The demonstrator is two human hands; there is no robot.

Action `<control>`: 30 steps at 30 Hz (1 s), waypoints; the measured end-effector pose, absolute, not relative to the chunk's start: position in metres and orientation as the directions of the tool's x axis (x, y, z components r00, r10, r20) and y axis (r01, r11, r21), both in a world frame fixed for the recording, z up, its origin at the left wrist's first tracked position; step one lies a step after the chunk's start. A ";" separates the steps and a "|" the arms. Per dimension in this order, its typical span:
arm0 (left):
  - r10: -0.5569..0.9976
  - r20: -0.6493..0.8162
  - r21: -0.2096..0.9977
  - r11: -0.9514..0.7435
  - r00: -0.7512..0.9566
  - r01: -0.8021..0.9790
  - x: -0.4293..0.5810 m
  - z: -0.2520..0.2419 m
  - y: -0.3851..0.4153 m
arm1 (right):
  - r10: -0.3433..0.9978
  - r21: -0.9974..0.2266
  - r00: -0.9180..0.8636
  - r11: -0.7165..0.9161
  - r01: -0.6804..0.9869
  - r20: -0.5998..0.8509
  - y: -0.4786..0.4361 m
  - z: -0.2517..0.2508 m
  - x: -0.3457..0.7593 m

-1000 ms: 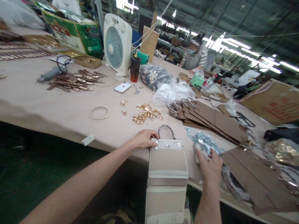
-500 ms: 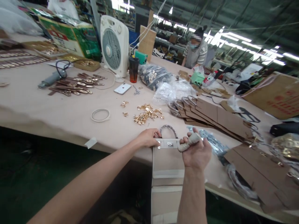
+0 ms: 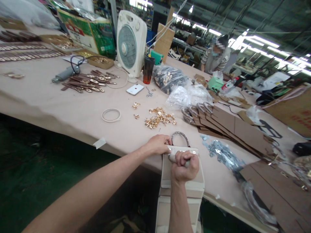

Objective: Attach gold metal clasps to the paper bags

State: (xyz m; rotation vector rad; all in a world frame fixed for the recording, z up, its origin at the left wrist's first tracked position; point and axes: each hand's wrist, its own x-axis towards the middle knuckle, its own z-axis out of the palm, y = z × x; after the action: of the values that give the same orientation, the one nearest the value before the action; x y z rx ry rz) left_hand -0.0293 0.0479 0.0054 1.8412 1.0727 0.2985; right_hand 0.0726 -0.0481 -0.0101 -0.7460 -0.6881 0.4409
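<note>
Here we are with the cream-and-beige bag panel (image 3: 196, 181), its top end resting at the edge of the table (image 3: 136, 136) and its folded length hanging down in front of us. Our left hand (image 3: 159, 144) pinches its top left corner, beside the handle loop (image 3: 186, 138). Our right hand (image 3: 186, 165) is in a fist, clamped around a pale tool (image 3: 172, 156), whose end points at the left fingertips; whether it touches the panel, we can't tell.

We judge the panel light, fairly stiff in its flat sections, bending at the folds, with a smooth face that could slide or scuff. The top corners look like the best hold, the table edge backing them. The tool seems rigid and suits a full-fist grip.

And look at the change! Half a second ago that right palm faces up, the tool across its fingers; now it's turned over and further left. Our left hand keeps its corner.
</note>
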 end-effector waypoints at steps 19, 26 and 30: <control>0.701 -0.038 0.810 -0.396 0.712 0.433 -0.047 -0.004 0.041 | 0.734 -0.942 0.591 0.274 0.195 0.336 -0.014 -0.004 0.067; 0.759 0.128 0.741 -0.501 0.639 0.446 -0.046 -0.022 0.015 | 0.762 -0.917 0.592 0.387 -0.096 0.260 -0.018 0.006 0.088; 0.723 0.160 0.735 -0.541 0.672 0.408 -0.046 -0.028 0.016 | 0.737 -0.887 0.627 0.436 -0.154 0.253 -0.014 0.018 0.101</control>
State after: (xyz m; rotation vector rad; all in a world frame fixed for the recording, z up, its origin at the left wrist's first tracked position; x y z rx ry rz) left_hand -0.0463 0.0158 -0.0278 2.2014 0.8674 0.5967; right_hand 0.1013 -0.0145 0.0183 -0.9683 -0.7012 0.6142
